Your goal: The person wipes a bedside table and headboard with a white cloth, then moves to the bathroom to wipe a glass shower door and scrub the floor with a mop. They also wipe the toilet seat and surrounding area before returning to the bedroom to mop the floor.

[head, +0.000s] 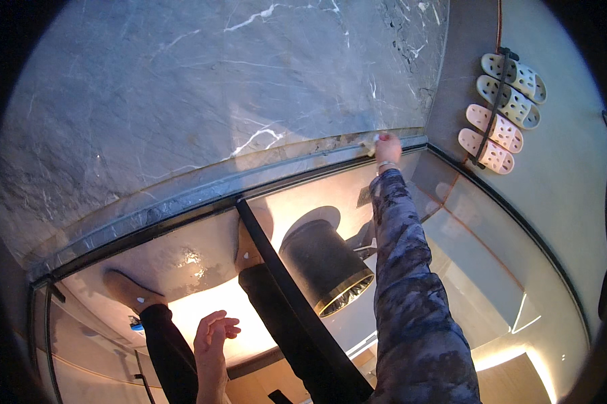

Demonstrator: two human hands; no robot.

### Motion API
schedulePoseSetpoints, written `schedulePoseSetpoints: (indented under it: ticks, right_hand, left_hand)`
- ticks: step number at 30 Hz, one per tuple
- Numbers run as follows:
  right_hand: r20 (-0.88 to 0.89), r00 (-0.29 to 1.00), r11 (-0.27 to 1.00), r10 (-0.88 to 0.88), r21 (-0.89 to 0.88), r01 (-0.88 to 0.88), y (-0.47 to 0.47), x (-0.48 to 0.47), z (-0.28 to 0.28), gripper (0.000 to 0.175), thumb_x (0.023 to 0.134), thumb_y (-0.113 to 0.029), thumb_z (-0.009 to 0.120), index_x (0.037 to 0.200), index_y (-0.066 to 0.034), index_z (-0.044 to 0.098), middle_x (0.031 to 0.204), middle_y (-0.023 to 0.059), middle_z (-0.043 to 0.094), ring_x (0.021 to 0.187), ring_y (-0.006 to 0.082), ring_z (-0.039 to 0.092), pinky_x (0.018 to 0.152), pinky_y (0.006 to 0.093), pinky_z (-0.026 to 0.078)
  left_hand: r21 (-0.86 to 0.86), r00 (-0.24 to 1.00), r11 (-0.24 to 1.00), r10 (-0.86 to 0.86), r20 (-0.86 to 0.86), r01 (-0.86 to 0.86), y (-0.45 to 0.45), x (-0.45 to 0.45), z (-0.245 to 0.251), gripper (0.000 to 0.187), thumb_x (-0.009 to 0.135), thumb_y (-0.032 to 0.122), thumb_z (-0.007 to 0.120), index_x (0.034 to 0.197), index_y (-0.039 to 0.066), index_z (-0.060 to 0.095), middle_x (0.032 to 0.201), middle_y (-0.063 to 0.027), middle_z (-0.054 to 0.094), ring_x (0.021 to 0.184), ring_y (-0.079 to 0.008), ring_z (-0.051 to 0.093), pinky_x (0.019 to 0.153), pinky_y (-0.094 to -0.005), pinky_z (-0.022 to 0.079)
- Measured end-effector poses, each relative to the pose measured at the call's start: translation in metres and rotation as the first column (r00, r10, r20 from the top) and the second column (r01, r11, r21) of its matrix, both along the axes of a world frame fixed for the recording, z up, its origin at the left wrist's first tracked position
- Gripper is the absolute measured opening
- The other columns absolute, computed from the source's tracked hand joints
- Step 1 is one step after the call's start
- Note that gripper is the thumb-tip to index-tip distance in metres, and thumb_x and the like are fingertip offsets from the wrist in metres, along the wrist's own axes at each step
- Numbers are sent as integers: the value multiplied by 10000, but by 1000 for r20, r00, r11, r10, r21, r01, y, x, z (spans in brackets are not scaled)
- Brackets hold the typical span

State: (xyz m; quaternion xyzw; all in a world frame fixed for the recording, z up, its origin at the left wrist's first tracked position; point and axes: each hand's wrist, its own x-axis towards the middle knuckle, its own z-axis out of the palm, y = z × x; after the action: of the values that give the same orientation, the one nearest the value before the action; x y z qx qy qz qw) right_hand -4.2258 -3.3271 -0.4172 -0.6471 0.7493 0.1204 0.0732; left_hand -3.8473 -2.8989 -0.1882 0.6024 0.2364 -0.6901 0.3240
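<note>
My right hand (388,148), in a camouflage-patterned sleeve (409,283), reaches forward to a grey stone ledge (283,162) along a black metal rail (157,234). Its fingers are closed on a small pale thing (369,145), too blurred to name for certain. The hand is near the corner where the rail meets a second black rail. My left hand (213,336) is held low in front of me, its fingers loosely bent and apart, with nothing in it. Grey marble with white veins (207,86) spreads beyond the ledge.
A black waste bin (323,262) with a gold rim stands below my right arm. A black upright bar (293,288) runs beside it. Pale slippers (490,151) hang on a rack at right. My feet (131,293) are by shiny, wet-looking floor (192,262).
</note>
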Motion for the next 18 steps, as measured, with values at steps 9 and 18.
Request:
schedulePoseSetpoints:
  ticks: [9, 18]
  right_hand:
    - [155, 927, 910, -340, 302, 283, -30, -67, -55, 244, 813, -137, 684, 1010, 4, 709, 926, 198, 715, 885, 335, 691, 780, 405, 521]
    - [-123, 990, 982, 71, 182, -48, 9, -36, -70, 242, 810, -194, 701, 1013, -62, 704, 978, 153, 716, 913, 313, 689, 802, 400, 528]
  left_hand:
    - [21, 998, 998, 53, 33, -54, 2, 14, 7, 260, 1002, 241, 532, 1170, 50, 587, 978, -121, 686, 840, -188, 646, 788, -339, 499]
    - [-2, 998, 998, 64, 24, -64, -1, 17, 6, 255, 1009, 216, 517, 1182, 40, 583, 989, -125, 686, 843, -185, 648, 795, -330, 508]
